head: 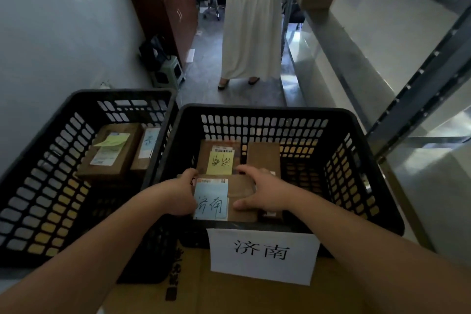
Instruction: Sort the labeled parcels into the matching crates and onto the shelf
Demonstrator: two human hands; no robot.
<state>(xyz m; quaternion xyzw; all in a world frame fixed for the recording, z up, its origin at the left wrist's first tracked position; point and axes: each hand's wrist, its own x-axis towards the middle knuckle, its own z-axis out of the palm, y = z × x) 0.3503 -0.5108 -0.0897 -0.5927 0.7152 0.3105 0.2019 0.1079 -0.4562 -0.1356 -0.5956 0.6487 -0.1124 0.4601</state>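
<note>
two hands (221, 192) grip the blue-noted parcel (230, 199) low in the 济南 crate (377, 173); dropped unevenly, it may cover the yellow-noted parcel's (216, 158) label.

One view only, from the person's head, wide-angle, looking forward and steeply down. It sits close above the right crate (285, 112), whose near rim with its paper sign (263, 255) lies low in the middle. Both forearms run in from the bottom corners to the left hand (182, 195) and right hand (265, 191) at centre. A second crate (76, 99) fills the left side. Farther up, the view runs down a narrow aisle between a wall and a metal shelf (397, 107), edges bowed by the lens
</note>
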